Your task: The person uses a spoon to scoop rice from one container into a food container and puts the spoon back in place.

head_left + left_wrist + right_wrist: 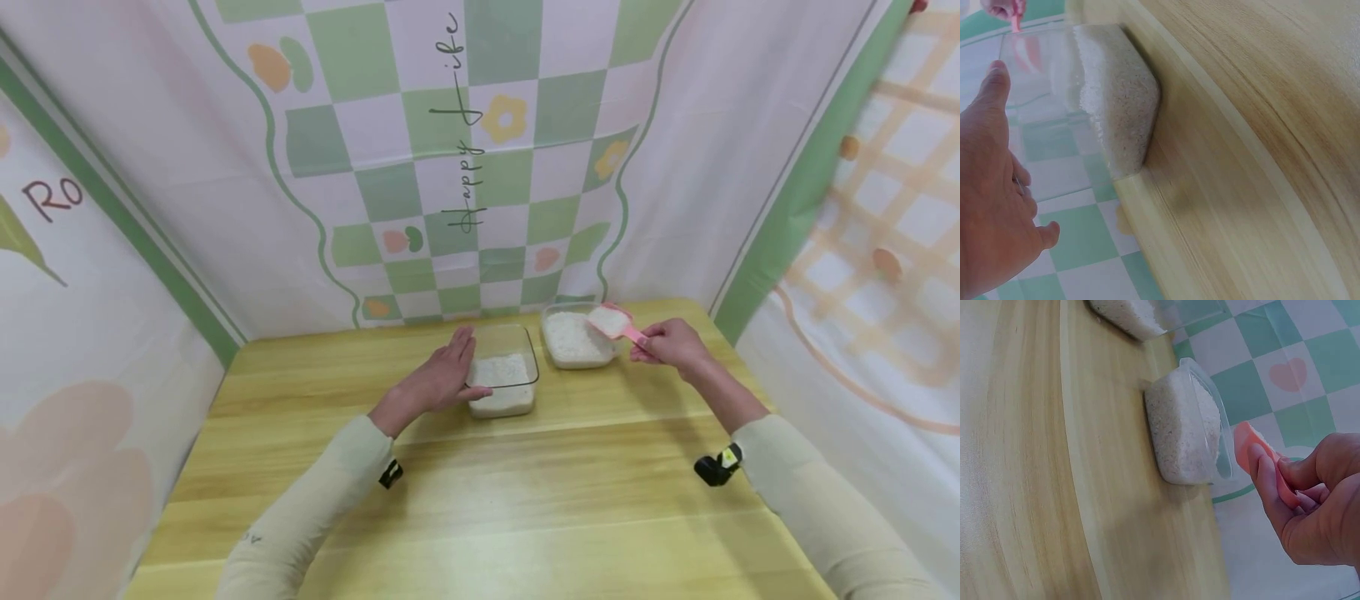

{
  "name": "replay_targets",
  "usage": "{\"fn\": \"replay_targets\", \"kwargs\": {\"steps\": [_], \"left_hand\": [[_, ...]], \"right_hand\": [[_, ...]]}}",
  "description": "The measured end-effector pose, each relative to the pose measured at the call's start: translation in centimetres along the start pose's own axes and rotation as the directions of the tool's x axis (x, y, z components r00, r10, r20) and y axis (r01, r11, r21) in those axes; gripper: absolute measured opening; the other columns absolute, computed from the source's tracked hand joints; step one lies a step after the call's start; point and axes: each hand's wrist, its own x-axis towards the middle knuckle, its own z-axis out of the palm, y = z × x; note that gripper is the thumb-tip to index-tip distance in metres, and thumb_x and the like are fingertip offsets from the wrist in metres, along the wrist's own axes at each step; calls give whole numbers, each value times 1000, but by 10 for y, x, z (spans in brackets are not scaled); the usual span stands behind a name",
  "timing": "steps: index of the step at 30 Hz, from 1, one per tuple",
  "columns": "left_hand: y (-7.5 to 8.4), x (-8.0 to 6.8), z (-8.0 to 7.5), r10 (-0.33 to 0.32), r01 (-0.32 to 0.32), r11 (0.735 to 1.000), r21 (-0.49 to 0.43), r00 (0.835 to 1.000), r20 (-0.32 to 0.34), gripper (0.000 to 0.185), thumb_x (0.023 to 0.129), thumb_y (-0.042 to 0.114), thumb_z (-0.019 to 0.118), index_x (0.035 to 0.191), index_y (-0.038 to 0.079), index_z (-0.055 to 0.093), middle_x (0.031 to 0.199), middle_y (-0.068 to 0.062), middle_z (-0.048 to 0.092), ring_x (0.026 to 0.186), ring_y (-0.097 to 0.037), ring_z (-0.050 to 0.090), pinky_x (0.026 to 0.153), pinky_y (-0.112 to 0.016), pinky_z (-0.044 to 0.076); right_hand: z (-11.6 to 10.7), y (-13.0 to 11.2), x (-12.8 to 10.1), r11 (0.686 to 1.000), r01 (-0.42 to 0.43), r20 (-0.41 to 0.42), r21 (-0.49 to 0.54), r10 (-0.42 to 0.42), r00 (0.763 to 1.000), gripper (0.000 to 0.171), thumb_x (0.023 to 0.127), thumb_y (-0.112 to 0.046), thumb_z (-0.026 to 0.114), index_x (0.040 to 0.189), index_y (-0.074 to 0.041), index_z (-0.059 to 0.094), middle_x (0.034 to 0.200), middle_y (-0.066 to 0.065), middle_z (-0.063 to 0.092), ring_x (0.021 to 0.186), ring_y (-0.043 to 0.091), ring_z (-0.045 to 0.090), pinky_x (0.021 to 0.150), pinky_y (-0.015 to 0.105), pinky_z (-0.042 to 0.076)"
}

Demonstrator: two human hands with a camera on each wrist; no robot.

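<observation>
Wooden table (525, 500): left hand (442, 379) flat against glass dish (504, 379); right hand (671, 342) pinches pink scoop (615, 323).

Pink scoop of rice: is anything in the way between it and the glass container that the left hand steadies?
Nothing visible. The pink scoop, pinched by the right hand, hovers over the plastic container. The glass container sits beside it, top open; the left hand rests against its far side.

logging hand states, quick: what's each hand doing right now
Left hand: open, straight fingers resting against the side of the glass container of rice.
Right hand: pinching the pink scoop, loaded with rice, over the plastic container.
</observation>
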Motion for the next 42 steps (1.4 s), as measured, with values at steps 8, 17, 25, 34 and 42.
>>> {"fn": "replay_targets", "kwargs": {"steps": [8, 17, 25, 34, 42], "left_hand": [[0, 0, 1, 1, -1, 1000, 5, 1000, -3, 99, 98, 67, 37, 157, -7, 8, 167, -22, -1, 156, -31, -1, 123, -48, 25], [-1, 0, 2, 2, -2, 1000, 6, 1000, -7, 99, 98, 67, 37, 157, -7, 8, 167, -22, -2, 156, -31, -1, 123, -47, 25], [-1, 0, 1, 1, -1, 1000, 2, 1000, -9, 99, 98, 67, 37, 157, -7, 8, 167, -21, -2, 156, -31, -1, 123, -48, 25], [0, 0, 1, 1, -1, 1000, -8, 1000, -14, 99, 98, 66, 39, 157, -7, 9, 167, -22, 0, 156, -32, 0, 123, -48, 25], [-2, 1, 4, -2, 2, 1000, -4, 1000, -11, 99, 98, 67, 38, 157, -6, 7, 167, -21, -1, 156, -30, -2, 123, -47, 24]], "right_hand": [[1, -3, 2, 998, 5, -32, -62, -7, 999, 42, 99, 5, 47, 132, 29, 38, 79, 7, 73, 67, 3, 69, 69, 18, 59], [2, -7, 2, 991, 6, -57, -131, -14, 998, 42, 98, 5, 49, 131, 29, 40, 78, 7, 74, 67, 5, 70, 68, 19, 59], [3, -9, 3, 977, 14, -89, -215, -34, 995, 37, 96, 4, 51, 125, 27, 48, 76, 5, 72, 65, 6, 69, 65, 19, 59], [3, -9, 5, 964, 25, -94, -265, -51, 994, 32, 95, 5, 52, 119, 25, 54, 78, 10, 73, 61, 2, 67, 63, 20, 59], [3, -10, 4, 937, 30, -112, -347, -73, 991, 30, 94, 3, 53, 117, 23, 57, 82, 17, 73, 61, 3, 66, 61, 20, 58]]}}
